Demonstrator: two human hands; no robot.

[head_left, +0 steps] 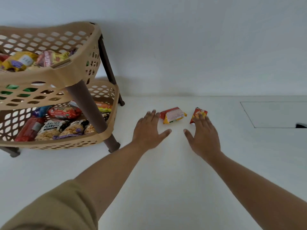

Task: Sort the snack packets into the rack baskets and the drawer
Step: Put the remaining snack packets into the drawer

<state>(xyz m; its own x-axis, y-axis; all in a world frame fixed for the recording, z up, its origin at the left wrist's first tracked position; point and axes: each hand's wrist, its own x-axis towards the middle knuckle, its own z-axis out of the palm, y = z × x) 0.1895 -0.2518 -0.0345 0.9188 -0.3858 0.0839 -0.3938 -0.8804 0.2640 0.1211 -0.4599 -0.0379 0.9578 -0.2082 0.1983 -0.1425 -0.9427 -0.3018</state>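
Right of rack, left hand, right hand, each grip splayed, empty, right fingertips hiding part of red packet, open table around.

Head view, looking forward and down, close above floor

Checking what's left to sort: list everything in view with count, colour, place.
Rack: one, beige with brown legs, left on the white surface.
Upper basket: one, beige, holding yellow and red packets.
Lower basket: one, beige, holding several packets.
Salted peanuts packet: one, black and white, front of lower basket.
Red-and-yellow packet: one, on the surface right of the rack.
Small red packet: one, right of that packet.
Left hand: one, open, beside the red-and-yellow packet.
Right hand: one, open, fingertips at the small red packet.
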